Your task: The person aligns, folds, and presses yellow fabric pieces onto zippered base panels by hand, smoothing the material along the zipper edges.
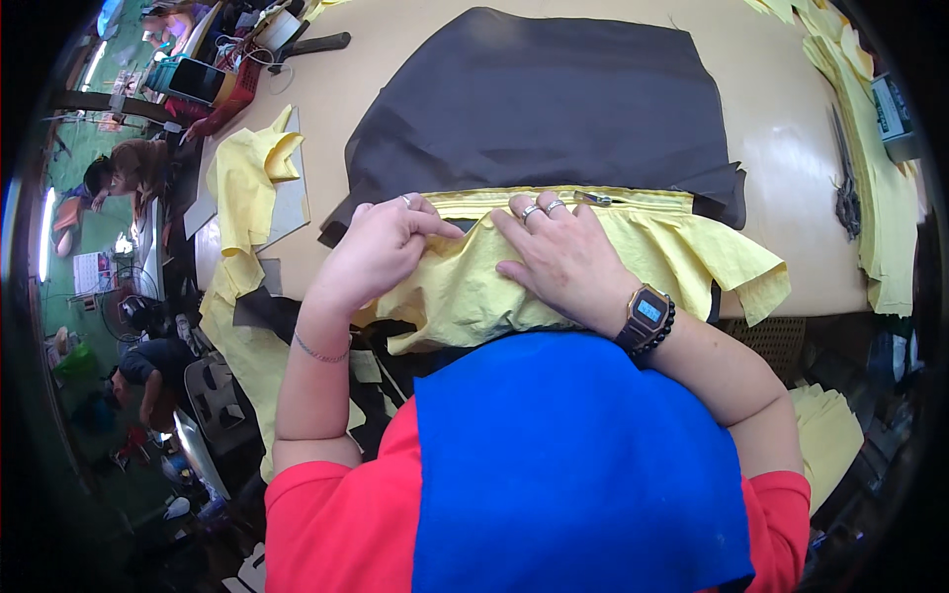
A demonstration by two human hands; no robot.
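A large dark grey fabric panel [544,99] lies on the table, with a yellow zipper strip [652,201] along its near edge. The metal zipper slider [596,199] sits just right of my right hand. Yellow fabric [474,287] hangs in folds from that strip toward my body. My left hand [390,237] is curled, its thumb and fingertips pinching the yellow fabric near the strip's left part. Flat on the yellow fabric rests my right hand [568,252], fingers spread and fingertips at the strip.
Scissors [846,198] lie at the right, beside a stack of yellow fabric pieces [880,217]. At the left are crumpled yellow fabric [242,188] and a grey board [292,198]. A dark-handled tool [316,44] is at the far left. Other people work beyond the table's left side.
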